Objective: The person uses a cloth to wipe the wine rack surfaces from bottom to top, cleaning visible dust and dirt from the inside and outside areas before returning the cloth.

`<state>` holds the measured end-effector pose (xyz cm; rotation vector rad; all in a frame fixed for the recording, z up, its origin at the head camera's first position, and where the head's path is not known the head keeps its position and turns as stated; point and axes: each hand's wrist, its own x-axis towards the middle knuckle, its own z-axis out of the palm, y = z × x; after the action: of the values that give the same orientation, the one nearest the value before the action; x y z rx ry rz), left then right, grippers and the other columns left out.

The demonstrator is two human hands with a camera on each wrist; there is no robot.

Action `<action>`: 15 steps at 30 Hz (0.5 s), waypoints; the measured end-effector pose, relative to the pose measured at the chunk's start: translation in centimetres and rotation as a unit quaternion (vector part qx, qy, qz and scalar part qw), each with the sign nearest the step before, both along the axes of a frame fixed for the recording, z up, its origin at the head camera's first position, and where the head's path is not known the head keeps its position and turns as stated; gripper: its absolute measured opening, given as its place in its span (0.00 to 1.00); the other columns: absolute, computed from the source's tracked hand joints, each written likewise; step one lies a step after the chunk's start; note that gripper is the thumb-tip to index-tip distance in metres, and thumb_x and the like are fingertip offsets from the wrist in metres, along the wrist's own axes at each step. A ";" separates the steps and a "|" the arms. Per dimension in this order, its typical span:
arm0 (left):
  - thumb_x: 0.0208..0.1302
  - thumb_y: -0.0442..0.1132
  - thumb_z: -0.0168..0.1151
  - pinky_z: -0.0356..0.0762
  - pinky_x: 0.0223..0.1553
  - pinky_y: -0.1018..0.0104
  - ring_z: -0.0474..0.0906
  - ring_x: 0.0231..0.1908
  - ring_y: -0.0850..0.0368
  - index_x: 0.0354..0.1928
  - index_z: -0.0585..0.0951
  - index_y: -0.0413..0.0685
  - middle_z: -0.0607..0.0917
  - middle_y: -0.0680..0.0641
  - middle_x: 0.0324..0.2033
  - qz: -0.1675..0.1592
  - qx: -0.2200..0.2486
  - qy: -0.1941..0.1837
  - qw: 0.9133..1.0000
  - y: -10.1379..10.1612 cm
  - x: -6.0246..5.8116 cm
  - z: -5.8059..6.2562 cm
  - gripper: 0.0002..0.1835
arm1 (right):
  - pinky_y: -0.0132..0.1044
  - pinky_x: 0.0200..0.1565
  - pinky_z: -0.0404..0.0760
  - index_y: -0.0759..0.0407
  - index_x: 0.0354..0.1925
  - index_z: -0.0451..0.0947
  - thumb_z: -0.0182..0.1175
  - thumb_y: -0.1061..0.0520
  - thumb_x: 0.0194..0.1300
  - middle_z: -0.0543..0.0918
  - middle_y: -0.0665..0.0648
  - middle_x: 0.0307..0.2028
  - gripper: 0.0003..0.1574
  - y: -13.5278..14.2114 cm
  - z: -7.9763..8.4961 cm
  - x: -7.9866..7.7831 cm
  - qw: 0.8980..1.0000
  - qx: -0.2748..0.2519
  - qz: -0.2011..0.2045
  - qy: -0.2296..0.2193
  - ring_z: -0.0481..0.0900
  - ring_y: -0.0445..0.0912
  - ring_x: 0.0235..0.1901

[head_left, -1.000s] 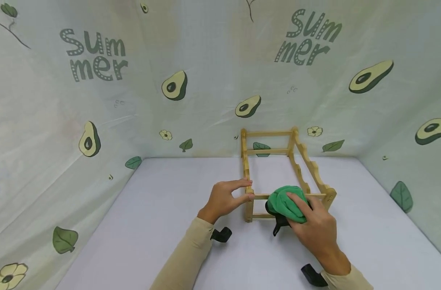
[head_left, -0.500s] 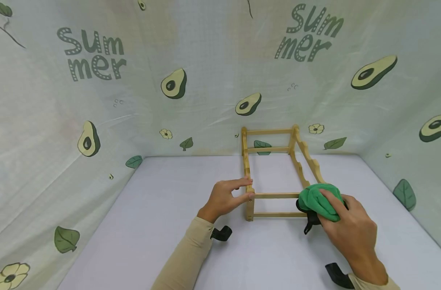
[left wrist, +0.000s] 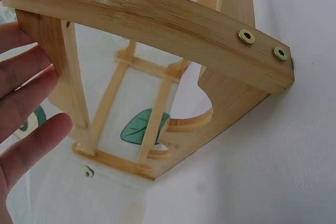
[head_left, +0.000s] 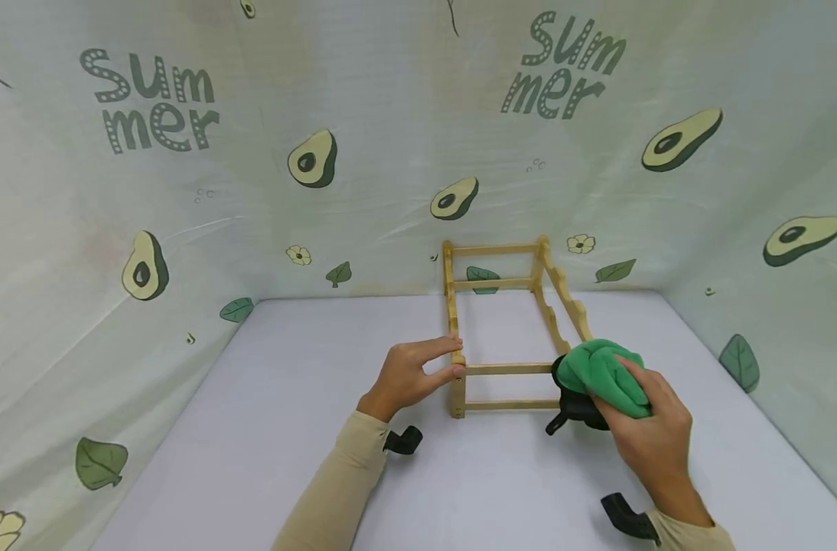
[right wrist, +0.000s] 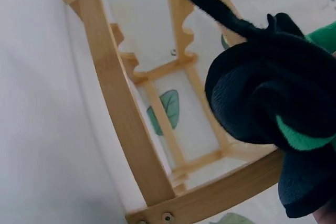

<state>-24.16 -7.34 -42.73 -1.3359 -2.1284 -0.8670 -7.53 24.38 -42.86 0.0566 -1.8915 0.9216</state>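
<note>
A light wooden rack [head_left: 506, 369] with scalloped side rails stands on the white surface. My left hand [head_left: 408, 376] holds its near left corner between thumb and fingers; the left wrist view shows several of the fingers [left wrist: 39, 135] beside a bolted wooden bar [left wrist: 152, 17]. My right hand [head_left: 649, 428] grips a bunched green cloth [head_left: 607, 375] with a black underside and strap, at the rack's near right corner. That corner is hidden behind the cloth. In the right wrist view the black side of the cloth [right wrist: 252, 93] hangs over the rack frame [right wrist: 113, 87].
A white tabletop [head_left: 308, 337] spreads around the rack. Behind it hangs a pale sheet [head_left: 384, 92] printed with avocados, leaves and lettering. Dark camera mounts stick out from both wrists, the left mount [head_left: 405, 440] and the right mount [head_left: 625, 514].
My right hand has moved the cloth rightward along the near rail to the right corner, and more of its black side now shows. My left hand has stayed on the left corner.
</note>
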 end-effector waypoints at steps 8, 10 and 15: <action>0.69 0.56 0.62 0.78 0.54 0.63 0.83 0.52 0.62 0.53 0.87 0.51 0.86 0.52 0.52 0.003 0.018 0.028 0.999 -0.8 -0.3 0.0 0.21 | 0.24 0.51 0.71 0.58 0.64 0.77 0.75 0.72 0.50 0.81 0.49 0.55 0.43 0.4 0.3 1.0 0.983 -0.162 -0.049 -0.075 0.73 0.39 0.53; 0.68 0.54 0.61 0.76 0.56 0.60 0.83 0.50 0.61 0.50 0.87 0.50 0.88 0.52 0.49 0.011 0.025 0.046 0.999 -0.9 -0.3 0.2 0.19 | 0.23 0.48 0.72 0.61 0.64 0.76 0.72 0.74 0.53 0.81 0.52 0.53 0.40 0.8 0.4 0.9 0.977 -0.202 -0.028 -0.058 0.74 0.43 0.51; 0.65 0.46 0.58 0.70 0.60 0.54 0.79 0.47 0.58 0.43 0.85 0.51 0.85 0.54 0.42 0.023 0.014 0.039 0.999 -0.6 0.2 0.9 0.12 | 0.29 0.48 0.80 0.76 0.57 0.76 0.63 0.82 0.55 0.80 0.64 0.49 0.30 1.6 0.9 0.2 0.901 -0.412 0.114 0.077 0.77 0.51 0.48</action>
<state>-24.00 -7.94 -41.83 -1.2815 -2.0706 -0.8103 -7.33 25.98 -42.00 -0.1592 -1.2387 1.7590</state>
